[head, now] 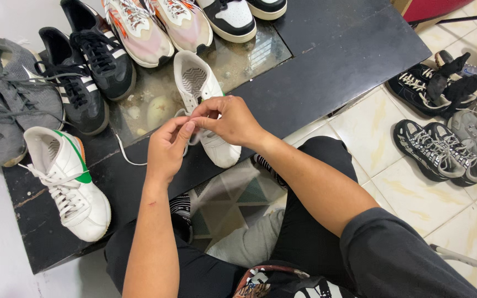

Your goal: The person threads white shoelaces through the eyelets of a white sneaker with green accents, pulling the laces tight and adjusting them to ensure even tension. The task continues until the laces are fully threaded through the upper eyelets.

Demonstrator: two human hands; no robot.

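A white sneaker [197, 83] lies on the black low table [327, 60] just in front of me, toe toward my knees. My left hand [167, 149] and my right hand [230, 121] meet over its laces, fingertips pinched on a white shoelace [127, 157] whose loose end trails left across the table. The sneaker's front part is partly hidden by my hands. Its match, a white sneaker with a green stripe [70, 179], sits at the table's left end, laced.
Black striped sneakers [86, 66], grey sneakers [4, 105], pink-white trainers [158, 27] and black-white shoes [233, 16] line the table's far side. More dark and grey shoes [443, 149] lie on the tiled floor at right. My knees are against the table edge.
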